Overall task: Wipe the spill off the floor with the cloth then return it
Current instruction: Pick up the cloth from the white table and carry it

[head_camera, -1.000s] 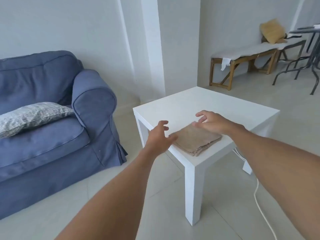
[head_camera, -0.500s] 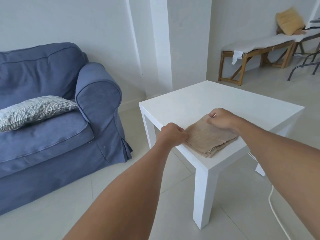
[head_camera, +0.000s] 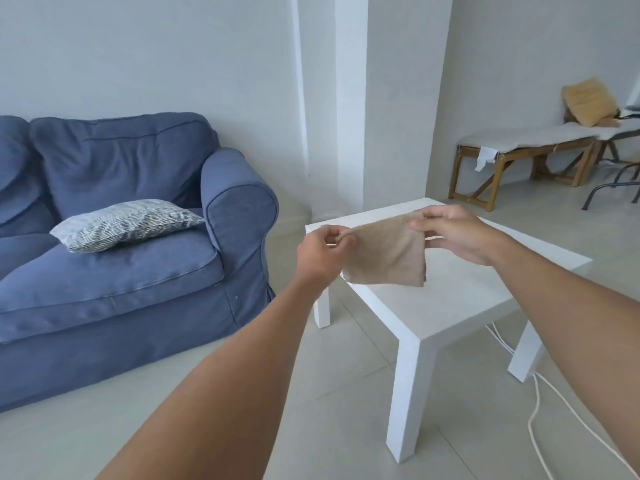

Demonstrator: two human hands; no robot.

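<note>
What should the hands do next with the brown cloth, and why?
Probably carry the cloth down toward the floor. Both hands, left and right, already pinch its top corners, so it hangs above the white table. No spill shows in this view, so looking around for it likely comes first.

A blue sofa (head_camera: 114, 244) stands against the wall at left, a striped pillow (head_camera: 126, 223) lying on its seat by the armrest. A white table (head_camera: 446, 306) stands on the tiled floor, white cables (head_camera: 540, 410) trailing past its right legs. At far right, a wooden bench (head_camera: 519, 161) carries a yellow cushion (head_camera: 588, 102).
</note>
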